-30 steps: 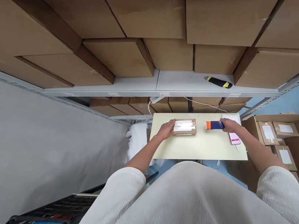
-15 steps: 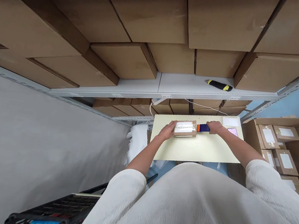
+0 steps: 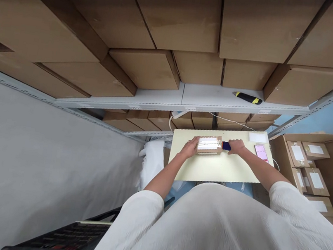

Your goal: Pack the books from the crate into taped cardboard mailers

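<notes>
Honestly nothing here is readable, guys. The steel shelf (image 3: 214, 96) has little tags (image 3: 191, 109) along its front edge that look like they carry numbers, but they're way too small to make out. The white labels (image 3: 298, 153) on the cardboard boxes (image 3: 287, 153) at the right are just blank-looking patches from here. Same with the white sticker (image 3: 208, 143) on the parcel and the pink phone screen (image 3: 261, 152): no legible text.

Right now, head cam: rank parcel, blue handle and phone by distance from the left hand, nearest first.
1. Parcel: touching the left hand, on the board.
2. Blue handle: just past the parcel's far side, in the right hand.
3. Phone: beyond the right hand, near the board's far end.
</notes>
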The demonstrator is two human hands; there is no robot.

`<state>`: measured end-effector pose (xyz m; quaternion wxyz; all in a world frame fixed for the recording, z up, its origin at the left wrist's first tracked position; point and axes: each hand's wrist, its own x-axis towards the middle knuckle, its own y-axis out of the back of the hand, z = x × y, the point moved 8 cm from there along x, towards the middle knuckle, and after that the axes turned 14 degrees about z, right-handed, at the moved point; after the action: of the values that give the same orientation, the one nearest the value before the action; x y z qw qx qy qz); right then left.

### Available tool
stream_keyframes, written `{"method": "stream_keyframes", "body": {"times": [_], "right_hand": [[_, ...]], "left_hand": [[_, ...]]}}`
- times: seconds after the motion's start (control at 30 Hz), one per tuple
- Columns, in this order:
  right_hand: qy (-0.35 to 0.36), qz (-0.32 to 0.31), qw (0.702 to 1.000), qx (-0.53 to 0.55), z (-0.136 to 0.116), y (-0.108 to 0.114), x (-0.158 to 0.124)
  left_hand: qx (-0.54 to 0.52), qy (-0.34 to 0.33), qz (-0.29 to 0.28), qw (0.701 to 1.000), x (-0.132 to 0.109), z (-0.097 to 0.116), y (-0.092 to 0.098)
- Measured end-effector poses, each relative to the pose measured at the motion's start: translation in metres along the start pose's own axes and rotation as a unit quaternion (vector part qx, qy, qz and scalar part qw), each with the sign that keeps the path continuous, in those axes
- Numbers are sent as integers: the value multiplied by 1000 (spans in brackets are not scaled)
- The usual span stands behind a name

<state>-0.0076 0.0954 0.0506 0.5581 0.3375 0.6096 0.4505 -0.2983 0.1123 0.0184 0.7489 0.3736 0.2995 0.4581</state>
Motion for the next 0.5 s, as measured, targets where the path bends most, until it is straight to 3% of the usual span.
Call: {"method": "stream_keyframes", "body": {"times": [0.13,0.23,0.33,0.5], "right_hand": [[-91,-4,993,71,38,4,-20],[-136,44,982,122,66,29,-42],[-99,129,974,160,70,78,-60],[-5,303,946,114,43,180,-58]], "left_hand": [[-4,0,12,1000,-1,1,2],[-11,-5,21,1000,-2,1,4],[-26,-19,32,999,-2,2,6],[-50,-37,52,997,-2,1,6]]}}
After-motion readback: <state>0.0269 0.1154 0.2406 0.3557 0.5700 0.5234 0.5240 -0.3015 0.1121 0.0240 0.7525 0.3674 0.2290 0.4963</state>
